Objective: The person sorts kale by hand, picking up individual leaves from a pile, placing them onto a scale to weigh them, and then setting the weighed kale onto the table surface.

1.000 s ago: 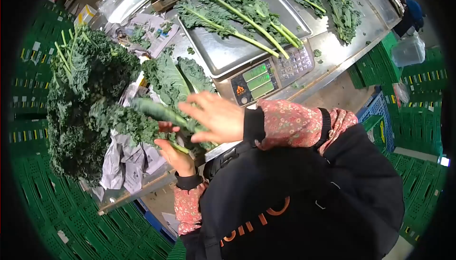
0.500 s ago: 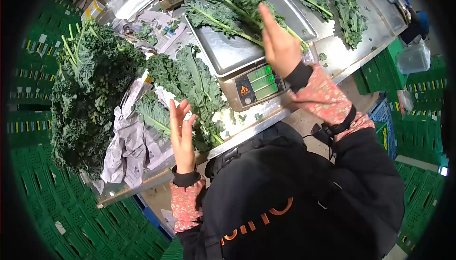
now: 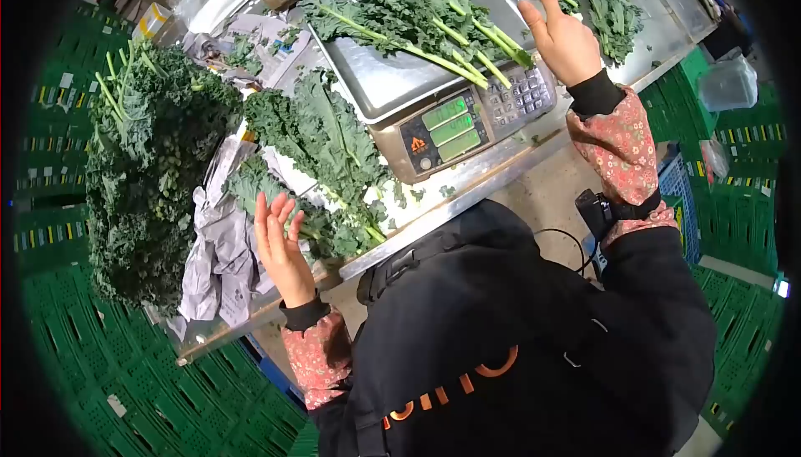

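A bunch of kale (image 3: 396,15) lies on the metal tray of a weighing scale (image 3: 367,98), its stems pointing toward the front right. The green display (image 3: 450,127) is lit, with a keypad (image 3: 521,94) beside it. Just right of the stem ends, my right hand (image 3: 569,46) is raised with nothing in it, index finger and thumb apart. My left hand (image 3: 284,257) hovers empty near the table's front edge, fingers spread, by some loose kale leaves (image 3: 334,144).
A large heap of kale (image 3: 142,181) rests at the left near crumpled paper (image 3: 221,257). More kale leaves (image 3: 609,10) lie beyond the scale at right. Stacked green crates (image 3: 83,348) surround the metal table (image 3: 492,177). A clear plastic tub (image 3: 727,85) stands at far right.
My right hand has moved right, away from the kale on the scale, uncovering the keypad. The kale there now lies still. My left hand has shifted slightly left.
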### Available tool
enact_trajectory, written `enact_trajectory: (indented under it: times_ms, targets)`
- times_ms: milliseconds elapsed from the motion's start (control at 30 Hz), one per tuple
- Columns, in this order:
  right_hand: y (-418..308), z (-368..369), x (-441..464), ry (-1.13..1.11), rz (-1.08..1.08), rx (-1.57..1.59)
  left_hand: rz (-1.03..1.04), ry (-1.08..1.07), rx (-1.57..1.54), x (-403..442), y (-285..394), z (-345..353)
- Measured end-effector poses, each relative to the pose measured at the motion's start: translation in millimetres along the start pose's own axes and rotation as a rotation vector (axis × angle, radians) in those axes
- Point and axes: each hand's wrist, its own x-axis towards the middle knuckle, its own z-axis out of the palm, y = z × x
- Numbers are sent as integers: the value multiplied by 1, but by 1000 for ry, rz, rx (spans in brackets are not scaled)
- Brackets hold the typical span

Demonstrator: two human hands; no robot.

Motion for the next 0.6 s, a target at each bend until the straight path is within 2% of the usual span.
enact_trajectory:
  times_ms: [400,467,500,567,600]
  targets:
    - [2,-3,-3,-74,116,-14,-29,72,25,-2,-8,-6]
    - [-14,-13,-1,-254,176,-49,-42,99,0,-2,-9,-8]
    - [-16,-7,0,-247,174,-46,-35,99,0,-2,-10,-10]
    - [-16,23,1,-110,-81,-35,-52,114,-25,-1,-12,-12]
    - [-16,47,5,-55,-173,66,-68,142,-17,-1,-13,-12]
